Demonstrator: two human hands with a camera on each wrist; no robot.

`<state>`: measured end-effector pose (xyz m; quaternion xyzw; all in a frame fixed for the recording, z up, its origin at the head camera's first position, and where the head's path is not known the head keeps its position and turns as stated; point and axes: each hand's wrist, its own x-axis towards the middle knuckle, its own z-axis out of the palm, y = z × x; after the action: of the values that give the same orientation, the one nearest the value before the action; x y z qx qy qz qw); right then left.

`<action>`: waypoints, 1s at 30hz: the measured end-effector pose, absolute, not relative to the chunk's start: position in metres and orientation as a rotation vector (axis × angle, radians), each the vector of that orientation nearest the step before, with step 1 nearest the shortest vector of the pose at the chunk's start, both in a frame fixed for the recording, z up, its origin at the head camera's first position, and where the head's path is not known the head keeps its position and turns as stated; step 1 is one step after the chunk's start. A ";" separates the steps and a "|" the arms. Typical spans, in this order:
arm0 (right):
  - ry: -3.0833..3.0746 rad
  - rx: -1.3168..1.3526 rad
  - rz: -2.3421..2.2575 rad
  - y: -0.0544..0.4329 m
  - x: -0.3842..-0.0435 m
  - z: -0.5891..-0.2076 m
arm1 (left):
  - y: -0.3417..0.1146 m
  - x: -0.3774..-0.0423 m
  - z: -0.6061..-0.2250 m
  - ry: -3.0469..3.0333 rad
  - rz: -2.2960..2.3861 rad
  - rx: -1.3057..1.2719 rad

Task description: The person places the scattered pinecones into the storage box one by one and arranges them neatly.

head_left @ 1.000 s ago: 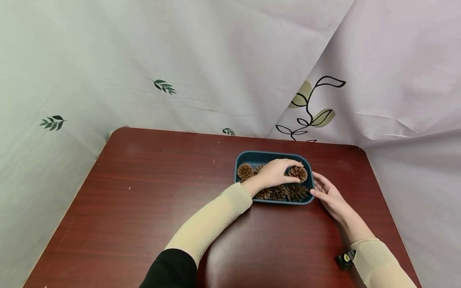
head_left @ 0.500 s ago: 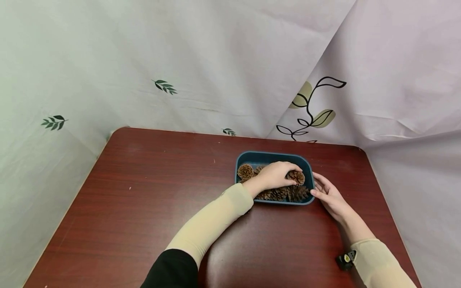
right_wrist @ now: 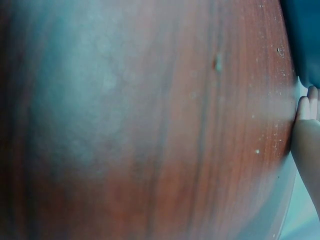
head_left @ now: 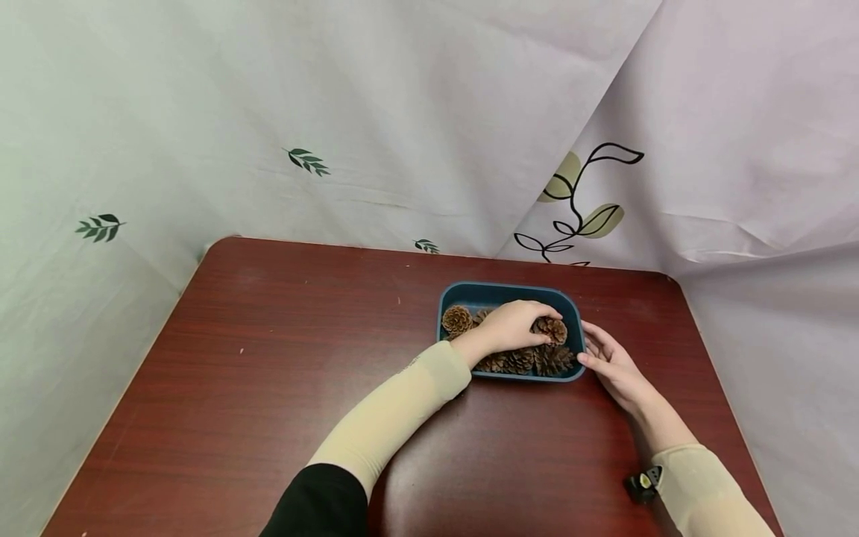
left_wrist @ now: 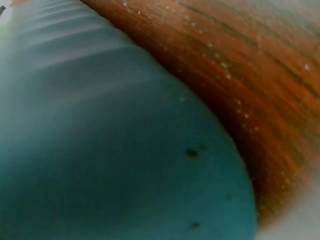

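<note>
A dark blue plastic bin [head_left: 499,288] stands near the table's far edge, with several brown pine cones [head_left: 457,320] in it. My left hand [head_left: 513,327] reaches into the bin from the left and grips one pine cone [head_left: 552,330] between thumb and fingers at the right end. Other cones lie below and left of the hand, which partly covers them. My right hand [head_left: 614,367] rests against the bin's right end, fingers extended and thumb at the front corner. The left wrist view is filled by the bin's ribbed outer wall [left_wrist: 115,140]; the left hand is not visible there.
The reddish-brown wooden table [head_left: 282,388] extends left and in front of the bin. Behind it hangs a pale cloth [head_left: 403,112] with leaf prints. A small dark device [head_left: 643,485] sits at the right sleeve. Light specks dot the tabletop.
Over the last second, my left hand has shifted the gripped pine cone slightly left and toward the front within the bin. My right hand and the bin have stayed in place.
</note>
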<state>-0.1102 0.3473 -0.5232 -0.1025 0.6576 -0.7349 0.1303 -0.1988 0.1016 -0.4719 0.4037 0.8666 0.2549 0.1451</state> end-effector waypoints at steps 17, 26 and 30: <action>1.912 -0.280 -2.126 0.350 -0.112 -0.524 | 0.099 -0.200 -0.472 2.479 0.850 1.168; 1.922 -0.269 -2.116 0.352 -0.112 -0.526 | 0.094 -0.200 -0.470 2.489 0.869 1.201; 1.911 -0.267 -2.123 0.351 -0.111 -0.528 | 0.085 -0.198 -0.468 2.513 0.816 1.227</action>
<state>-0.1111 0.3513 -0.5277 -0.0921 0.6599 -0.7332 0.1360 -0.1978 0.0855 -0.4676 0.4184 0.8571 0.2782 0.1139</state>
